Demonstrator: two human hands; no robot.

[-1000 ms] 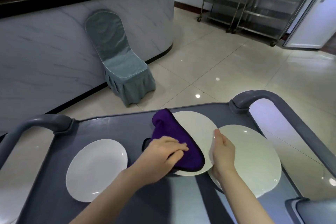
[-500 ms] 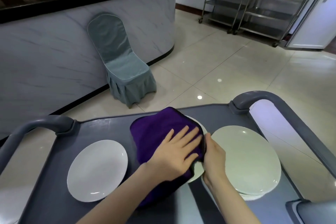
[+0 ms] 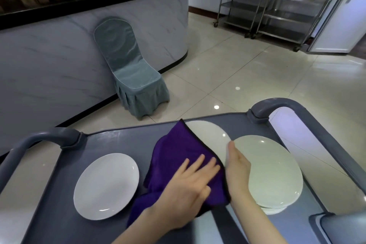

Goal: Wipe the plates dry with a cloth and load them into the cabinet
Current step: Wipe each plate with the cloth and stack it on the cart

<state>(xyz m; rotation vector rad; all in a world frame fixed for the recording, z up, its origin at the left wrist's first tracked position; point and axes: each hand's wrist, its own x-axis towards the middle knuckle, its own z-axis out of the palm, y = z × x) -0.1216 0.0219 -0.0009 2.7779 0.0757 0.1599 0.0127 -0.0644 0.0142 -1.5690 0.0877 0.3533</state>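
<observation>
Four round white ceramic plates show: one left plate (image 3: 107, 186), one middle plate (image 3: 210, 138), and a right stack (image 3: 267, 170) of at least two, the lower seen only by its rim. One purple cloth (image 3: 178, 156). Two bare hands: left hand (image 3: 188, 190), right hand (image 3: 236, 166). One grey plastic cart (image 3: 59, 224) with two curved handles. One grey-green covered chair (image 3: 134, 69). Two steel wheeled racks (image 3: 237, 4).

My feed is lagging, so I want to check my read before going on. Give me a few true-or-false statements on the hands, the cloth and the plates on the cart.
1. The left hand presses flat on the purple cloth. True.
2. The purple cloth covers the left plate. False: it lies over the middle plate; the left plate is bare.
3. The right hand holds the middle plate's rim. True.
4. The right plate lies directly on the cart. False: it rests on a lower plate.
</observation>
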